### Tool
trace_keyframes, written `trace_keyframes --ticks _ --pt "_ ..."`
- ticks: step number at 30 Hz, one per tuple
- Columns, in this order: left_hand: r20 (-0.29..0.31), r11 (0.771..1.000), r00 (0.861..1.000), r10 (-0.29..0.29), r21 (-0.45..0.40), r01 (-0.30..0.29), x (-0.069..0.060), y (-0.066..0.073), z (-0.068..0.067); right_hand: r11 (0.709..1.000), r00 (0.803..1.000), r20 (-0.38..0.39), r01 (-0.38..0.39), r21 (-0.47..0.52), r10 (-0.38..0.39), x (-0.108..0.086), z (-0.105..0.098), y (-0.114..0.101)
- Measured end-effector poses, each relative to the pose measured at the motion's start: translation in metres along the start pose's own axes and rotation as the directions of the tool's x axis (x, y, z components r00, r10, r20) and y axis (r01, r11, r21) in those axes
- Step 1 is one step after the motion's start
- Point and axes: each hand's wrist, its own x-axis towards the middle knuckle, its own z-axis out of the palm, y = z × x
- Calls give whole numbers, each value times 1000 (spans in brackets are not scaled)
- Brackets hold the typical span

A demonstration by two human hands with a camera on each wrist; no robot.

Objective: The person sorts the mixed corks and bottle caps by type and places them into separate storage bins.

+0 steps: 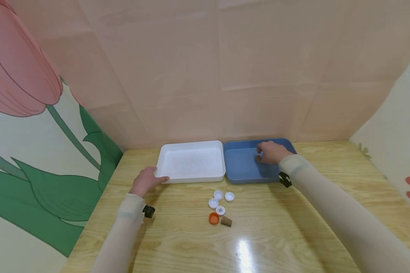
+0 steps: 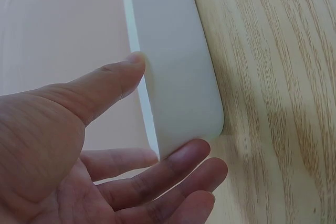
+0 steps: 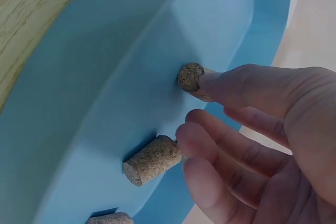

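Observation:
My left hand [image 1: 148,181] holds the front left corner of a white tray [image 1: 191,179], its thumb on the front rim and fingertips against the side. Inside the blue tray [image 1: 239,181] beside it, my right hand [image 1: 272,152] pinches a cork stopper [image 3: 190,77]; the thumb presses it, and the finger behind it is partly hidden. Below that hand, a second cork [image 3: 152,160] lies in the blue tray, with part of a third cork [image 3: 111,219] at the view's lower edge.
In front of the trays, several white caps [image 1: 218,195], an orange cap [image 1: 213,218] and a cork [image 1: 226,221] lie on the wooden table [image 1: 177,242]. A pinkish-beige backdrop [image 1: 205,94] stands behind the trays.

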Motion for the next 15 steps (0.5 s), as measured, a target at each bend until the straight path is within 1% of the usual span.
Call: trace_keyframes --ticks 9,15 --pt "-2 1000 1000 1 -2 -1 0 0 1 999 1000 -27 2 -49 -3 -3 0 -2" --pt "-1 1000 1000 9 5 -9 0 -1 1 996 997 -66 40 -75 -45 -11 -1 -10"
